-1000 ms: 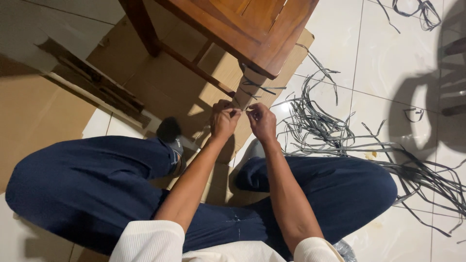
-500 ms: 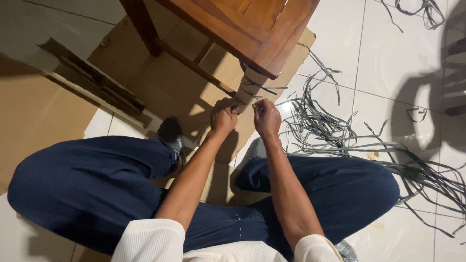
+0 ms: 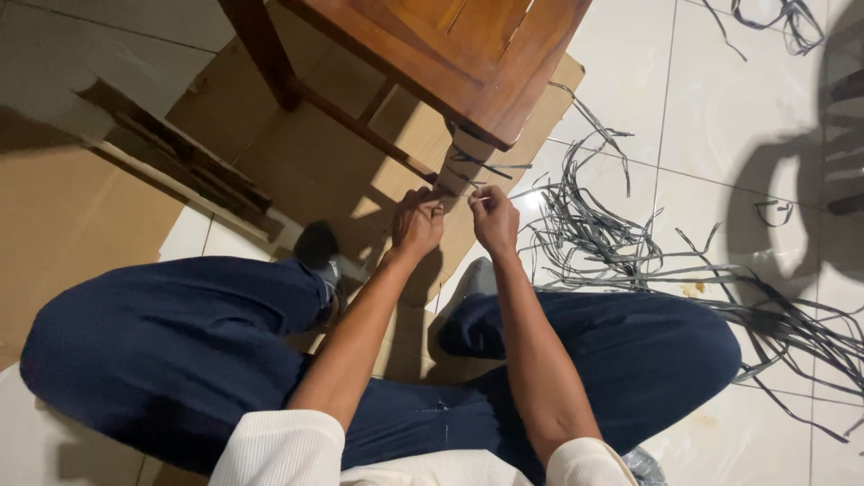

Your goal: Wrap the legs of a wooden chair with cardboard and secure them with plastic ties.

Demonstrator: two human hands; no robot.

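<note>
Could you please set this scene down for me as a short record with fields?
Setting: person seated cross-legged on white tiled floor, flattened cardboard underneath
Left hand: at the wrapped chair leg, pinching a grey strip end
Right hand: pinching a grey strip close beside the left
Furniture: wooden chair
Loose material: tangle of grey strips on the tiles to the right
Clothing: dark blue trousers, white sleeves

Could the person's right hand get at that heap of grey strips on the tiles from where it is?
Probably yes. The right hand is by the chair leg, and the grey strips lie on the tiled floor just to its right, with nothing between them.
</note>
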